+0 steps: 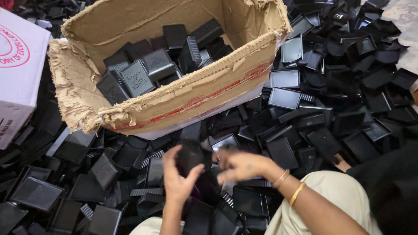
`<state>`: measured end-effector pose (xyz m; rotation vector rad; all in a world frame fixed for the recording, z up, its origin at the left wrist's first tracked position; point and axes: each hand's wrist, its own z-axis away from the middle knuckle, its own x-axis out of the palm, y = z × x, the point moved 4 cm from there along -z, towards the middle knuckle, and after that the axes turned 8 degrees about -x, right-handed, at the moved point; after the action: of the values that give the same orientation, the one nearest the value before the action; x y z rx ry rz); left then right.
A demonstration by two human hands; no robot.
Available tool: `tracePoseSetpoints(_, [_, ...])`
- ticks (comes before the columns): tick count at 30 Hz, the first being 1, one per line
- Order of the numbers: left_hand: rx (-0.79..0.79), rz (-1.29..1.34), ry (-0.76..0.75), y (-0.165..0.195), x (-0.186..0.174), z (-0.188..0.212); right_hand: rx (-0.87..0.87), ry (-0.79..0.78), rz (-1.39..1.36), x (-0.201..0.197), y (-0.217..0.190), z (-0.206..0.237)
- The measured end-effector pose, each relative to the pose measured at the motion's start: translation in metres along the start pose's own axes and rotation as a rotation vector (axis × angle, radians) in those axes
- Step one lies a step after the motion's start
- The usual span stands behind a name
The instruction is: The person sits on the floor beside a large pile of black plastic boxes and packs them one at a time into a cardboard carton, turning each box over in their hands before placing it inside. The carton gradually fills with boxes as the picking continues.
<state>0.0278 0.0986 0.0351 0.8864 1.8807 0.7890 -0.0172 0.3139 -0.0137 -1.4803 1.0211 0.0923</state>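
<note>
Black plastic piece (190, 157) gripped in left hand (177, 182); right hand (237, 166) touching its edge (fingers blurred).

Black plastic box halves (283, 98) heaped across frame, smooth, semi-glossy, catching pale window sheen at upper right. Ribbed edges on some pieces. Brown corrugated cardboard carton (204, 93) at upper centre: matt, rough, rims torn and frayed to fibre, red print band on side. White cardboard box (17, 69) at upper left, matt, smooth. Left hand (177, 182) grips blurred black plastic piece (189, 157), dull sheen. Right hand (241, 166): gold-coloured metal bangles (289, 186) at wrist, polished. Cream cloth (344, 191) at lower right, matt, soft.
</note>
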Motion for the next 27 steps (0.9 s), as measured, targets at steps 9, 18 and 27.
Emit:
tracePoseSetpoints(9, [-0.016, -0.018, 0.082, -0.005, -0.009, 0.0, 0.431, -0.518, 0.265, 0.048, -0.031, 0.004])
tracePoseSetpoints(18, [-0.139, 0.287, 0.205, -0.017, -0.022, -0.002, 0.47, 0.242, -0.541, -0.072, 0.012, 0.025])
tracePoseSetpoints(27, [-0.124, 0.234, 0.197, -0.017, -0.022, -0.001, 1.045, -0.203, 0.948, -0.075, 0.102, 0.064])
